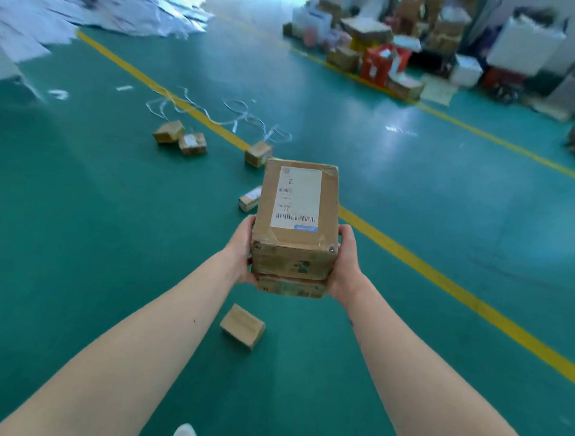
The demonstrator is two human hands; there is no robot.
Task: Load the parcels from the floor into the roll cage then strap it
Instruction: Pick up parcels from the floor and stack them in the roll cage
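I carry a stack of two cardboard parcels in front of me. The upper parcel (297, 218) is brown with a white shipping label on top; a flatter parcel (291, 287) lies under it. My left hand (242, 248) grips the stack's left side and my right hand (346, 263) grips its right side. Loose small parcels lie on the green floor: one (242, 326) just below my hands, one (250, 198) beside the stack, one (258, 154) on the yellow line, and two (181, 137) further left. No roll cage is in view.
Yellow floor lines (441, 277) run diagonally across the green floor. White strapping (251, 117) lies tangled beyond the parcels. A heap of boxes and bags (402, 51) fills the back right, and white sacks (41, 16) the back left. My shoe tip (184, 434) shows at the bottom.
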